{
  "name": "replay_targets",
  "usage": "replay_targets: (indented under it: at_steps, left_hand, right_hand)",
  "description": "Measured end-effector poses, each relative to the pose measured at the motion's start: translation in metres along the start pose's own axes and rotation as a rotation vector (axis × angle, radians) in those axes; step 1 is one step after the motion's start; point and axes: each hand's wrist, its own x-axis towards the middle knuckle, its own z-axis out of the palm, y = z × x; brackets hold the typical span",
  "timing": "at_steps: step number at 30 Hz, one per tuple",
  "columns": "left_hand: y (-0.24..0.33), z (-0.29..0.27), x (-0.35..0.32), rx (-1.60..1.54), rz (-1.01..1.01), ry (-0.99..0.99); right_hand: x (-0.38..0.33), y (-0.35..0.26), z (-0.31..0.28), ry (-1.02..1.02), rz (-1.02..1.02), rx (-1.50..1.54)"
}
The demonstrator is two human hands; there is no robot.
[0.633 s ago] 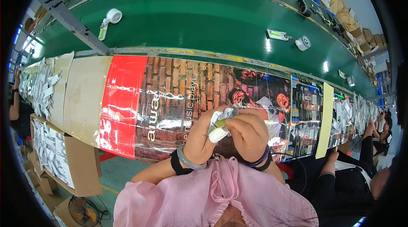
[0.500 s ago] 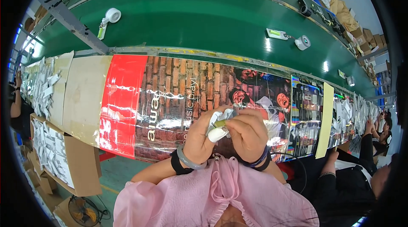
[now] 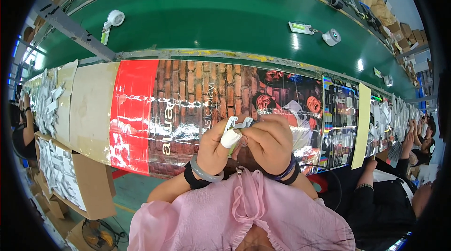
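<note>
White plastic piece (image 3: 237,123) is held in the fingers (image 3: 259,134).

Conveyor (image 3: 197,21) behind tabletop (image 3: 131,110), devices (image 3: 115,18) (image 3: 331,37) on conveyor, hands (image 3: 210,153) (image 3: 271,146) over tabletop's middle, small parts (image 3: 50,103) heaped at its left end.

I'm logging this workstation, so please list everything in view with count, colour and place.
Plastic piece: one, white, centre
White rounded thing: one, white, below it
Round-headed devices: three, white and green, on conveyor
Conveyor: one, green, top
Printed covering: count unclear, multicoloured, centre
Loose parts: many, white, left and right
Cartons: several, brown, lower left
Strip: one, pale yellow, right
Post: one, grey, upper left
Floor fan: one, black, lower left
Co-workers: several, dark clothing, both sides
Top: one, pink, bottom
Left hand: one, bare, centre
Right hand: one, bare, centre
</note>
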Motion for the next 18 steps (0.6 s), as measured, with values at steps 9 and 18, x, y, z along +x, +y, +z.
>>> replay_targets:
  at_steps: [9,18]
  left_hand:
    - [-0.005,-0.019,0.015,-0.123,-0.111,-0.058]
    - [0.006,-0.054,0.014,-0.017,-0.198,0.17]
  right_hand:
    - [-0.007,0.018,-0.003,0.106,0.179,0.06]
    - [-0.005,0.024,-0.012,0.023,0.187,0.005]
